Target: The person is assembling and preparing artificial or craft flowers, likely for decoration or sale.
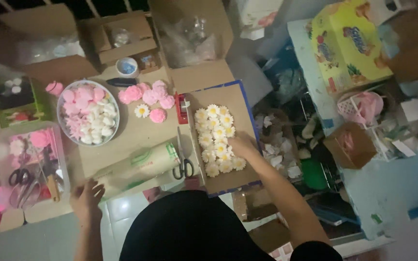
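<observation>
Right hand (pixel 242 145) rests on the right edge of the white daisy-shaped flower pieces (pixel 217 137) — fingers bent loosely over them, no clear pinch. Rows run lengthwise along the brown cardboard sheet (pixel 240 104). Left hand (pixel 86 197) is released, well apart at the worktop's near edge.

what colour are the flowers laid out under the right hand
White petals with yellow centres, daisy-like flowers, seen in the head view by the right hand.

Dim light, dark toward the top edge. Pale floor tiles (pixel 122 208) below a cardboard-covered worktop (pixel 136 133). Light blue table (pixel 310 72) at right carries a yellow box (pixel 347 46). Open cartons (pixel 122 34) line the back.
</observation>
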